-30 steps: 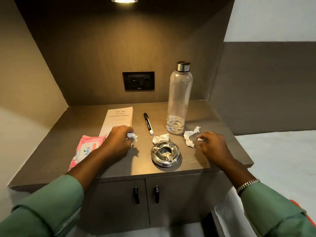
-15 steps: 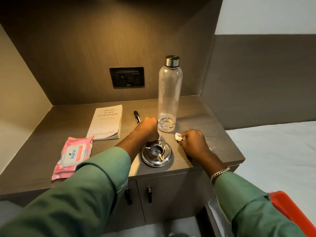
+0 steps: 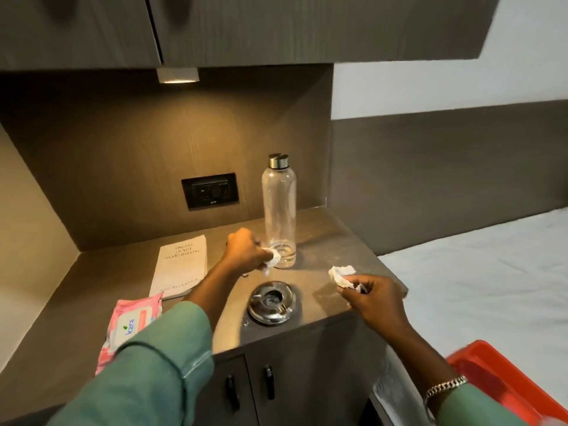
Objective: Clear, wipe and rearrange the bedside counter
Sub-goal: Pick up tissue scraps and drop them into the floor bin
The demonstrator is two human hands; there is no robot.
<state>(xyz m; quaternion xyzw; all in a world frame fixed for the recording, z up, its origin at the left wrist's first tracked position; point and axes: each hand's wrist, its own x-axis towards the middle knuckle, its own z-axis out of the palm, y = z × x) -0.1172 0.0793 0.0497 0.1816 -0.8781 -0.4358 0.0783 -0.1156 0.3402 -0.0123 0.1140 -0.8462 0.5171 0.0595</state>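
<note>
Left hand (image 3: 246,252) closed on tissue wad (image 3: 273,259), touching base of bottle (image 3: 279,210) — a nudge could tip it onto book (image 3: 181,265) left of bottle. Right hand (image 3: 373,298) pinches tissue scrap (image 3: 341,273) right of bottle, above counter (image 3: 347,241) — loose grip may drop bits.

niche walls: dark wood-grain panel (image 3: 129,155), beige side wall (image 3: 24,216) at left
light: downlight (image 3: 177,75) lit under overhead cabinets (image 3: 246,26)
socket: black plate (image 3: 210,191) on back panel
base: two cupboard doors (image 3: 276,392), dark handles
right: grey headboard panel (image 3: 445,173), pale wall (image 3: 430,81) above, white bed (image 3: 479,272)
</note>
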